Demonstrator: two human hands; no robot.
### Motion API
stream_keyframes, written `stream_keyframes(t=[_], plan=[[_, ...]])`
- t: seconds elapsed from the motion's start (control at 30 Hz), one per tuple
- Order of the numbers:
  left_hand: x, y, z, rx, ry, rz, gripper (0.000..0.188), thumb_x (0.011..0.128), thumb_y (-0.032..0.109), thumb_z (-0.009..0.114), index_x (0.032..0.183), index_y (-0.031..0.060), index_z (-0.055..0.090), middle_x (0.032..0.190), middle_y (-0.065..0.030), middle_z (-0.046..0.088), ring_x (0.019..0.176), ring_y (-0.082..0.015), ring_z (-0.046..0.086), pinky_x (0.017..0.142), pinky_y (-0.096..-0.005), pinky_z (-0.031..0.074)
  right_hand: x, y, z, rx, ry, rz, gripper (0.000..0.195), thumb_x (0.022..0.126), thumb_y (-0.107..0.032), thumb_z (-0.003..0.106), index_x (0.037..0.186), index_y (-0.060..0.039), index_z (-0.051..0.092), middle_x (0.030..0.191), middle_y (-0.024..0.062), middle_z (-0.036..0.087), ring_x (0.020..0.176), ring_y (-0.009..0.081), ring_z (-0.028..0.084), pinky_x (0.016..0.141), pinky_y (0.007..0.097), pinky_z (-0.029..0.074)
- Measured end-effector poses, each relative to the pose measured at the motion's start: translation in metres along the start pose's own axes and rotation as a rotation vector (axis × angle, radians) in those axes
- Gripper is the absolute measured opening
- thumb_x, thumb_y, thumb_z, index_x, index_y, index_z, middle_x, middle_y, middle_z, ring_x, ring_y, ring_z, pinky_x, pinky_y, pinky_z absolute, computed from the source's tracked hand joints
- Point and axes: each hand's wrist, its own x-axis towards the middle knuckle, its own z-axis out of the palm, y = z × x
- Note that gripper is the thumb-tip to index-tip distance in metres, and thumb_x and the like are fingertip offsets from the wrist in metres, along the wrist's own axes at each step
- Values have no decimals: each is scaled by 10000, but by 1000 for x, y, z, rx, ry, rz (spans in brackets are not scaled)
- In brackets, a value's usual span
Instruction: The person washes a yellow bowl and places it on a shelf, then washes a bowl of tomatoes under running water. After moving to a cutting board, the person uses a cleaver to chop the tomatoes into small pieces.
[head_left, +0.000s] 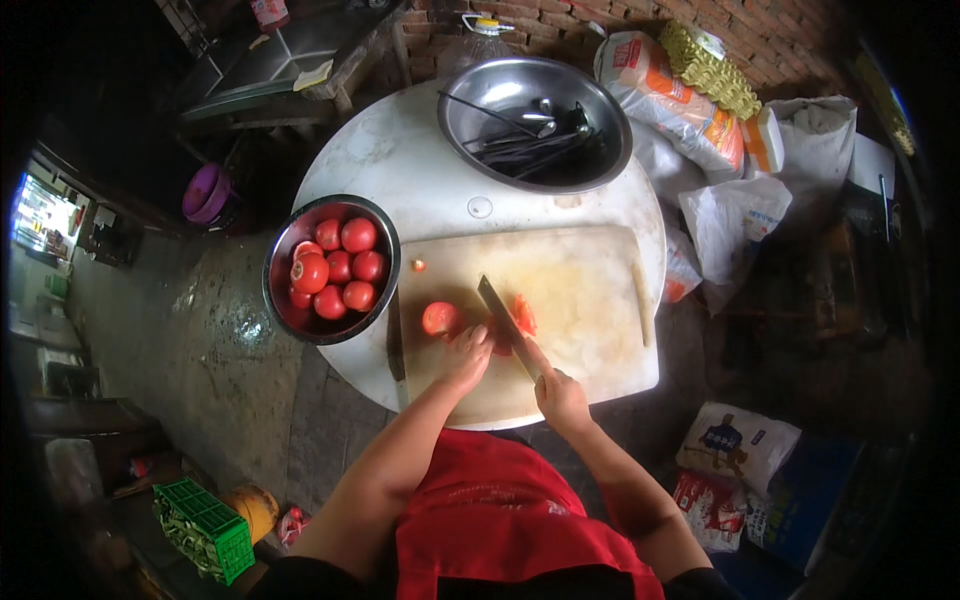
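My right hand (562, 397) grips the handle of a kitchen knife (502, 315), its blade slanting up and left over the cutting board (592, 300). Against the left side of the blade, my left hand (471, 356) holds a tomato piece (501, 339), mostly hidden by fingers and blade. Cut tomato slices (525, 315) lie just right of the blade. A tomato half (441, 319) rests left of my left hand's fingers. Toward the board's upper left sits a small tomato stem end (418, 265).
Left of the board, a metal bowl (390, 300) holds several whole tomatoes (339, 266). A large steel basin (622, 142) with utensils stands at the back of the round white table (360, 165). Sacks (675, 105) and plastic bags (731, 217) lie to the right; a green crate (217, 529) is on the lower left.
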Motion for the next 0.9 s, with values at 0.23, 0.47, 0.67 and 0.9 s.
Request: stream_keyframes(t=[0.23, 0.47, 0.67, 0.9], plan=[[-4, -6, 17, 35, 163, -23, 101, 676, 97, 501, 754, 52, 549, 803, -75, 479, 786, -213, 505, 675, -333, 443, 5, -18, -12, 39, -14, 76, 546, 783, -68, 398, 1298, -208, 280, 718, 234, 554, 662, 368, 553, 609, 428, 433], [1, -14, -16, 64, 43, 190, 305, 716, 89, 487, 1011, 139, 550, 954, -78, 481, 866, -224, 493, 747, -363, 429, 10, 4, -27, 534, 82, 116, 620, 793, 4, 418, 1332, -227, 218, 609, 94, 522, 439, 128, 472, 446, 274, 425], [74, -13, -37, 231, -332, 540, 583, 769, 148, 469, 1285, 347, 285, 1341, -40, 249, 1228, -223, 264, 991, -412, 247, -9, 28, -52, 758, 248, 304, 650, 796, 34, 395, 1347, -216, 159, 615, 55, 506, 401, 86, 430, 377, 235, 396], [103, -12, -11, 106, -544, 717, 377, 784, 334, 501, 1155, 302, 440, 1284, -15, 318, 1190, -206, 298, 1001, -423, 224, -28, 31, -51, 861, 194, 444, 644, 794, 26, 362, 1352, -201, 134, 585, 50, 471, 379, 77, 408, 353, 217, 363]])
